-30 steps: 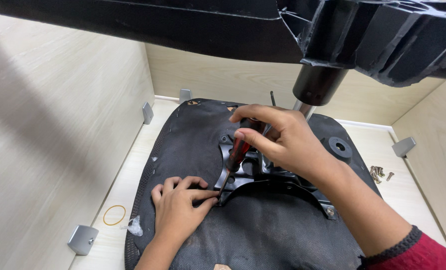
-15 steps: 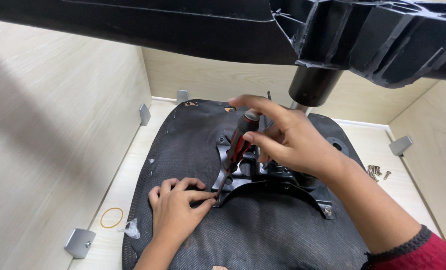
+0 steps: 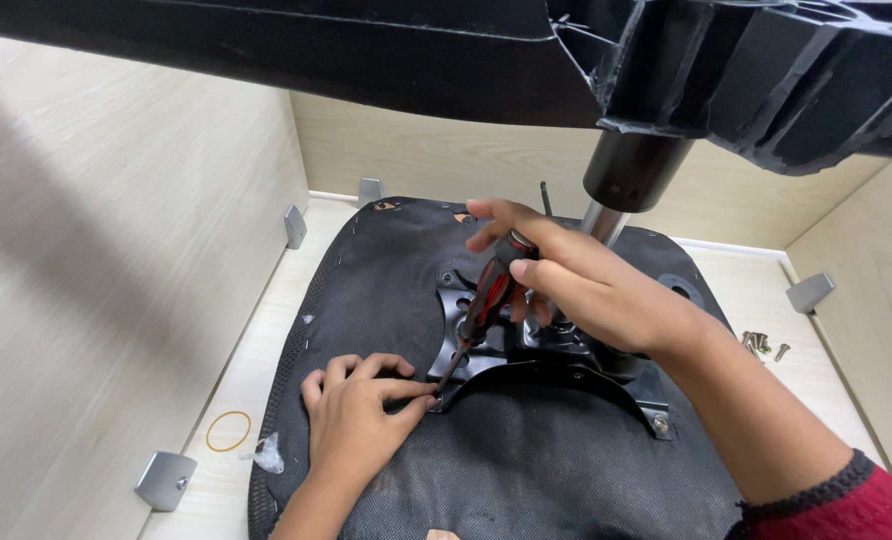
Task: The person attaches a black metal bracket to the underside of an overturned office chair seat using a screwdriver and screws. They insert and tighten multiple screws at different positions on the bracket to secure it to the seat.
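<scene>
Upholstery of the black seat underside (image 3: 526,470) fills the worktop, its metal mounting plate (image 3: 556,365) bolted near the middle under the gas column; screw-driving looks in hand — right hand (image 3: 586,285) wrapped around a red-and-black screwdriver (image 3: 486,300), left hand (image 3: 361,420) pinching at its tip, which next needs keeping seated and upright

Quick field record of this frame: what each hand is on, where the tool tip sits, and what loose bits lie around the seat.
right hand: grip closed round the red-and-black screwdriver
screwdriver tip: down at the front-left corner of the black metal plate
left hand: flat on the upturned seat, fingertips beside the tip
chair column: rises from the plate to the black base overhead
loose screws: on the floor, right of seat
rubber band: on the floor, left of seat
</scene>
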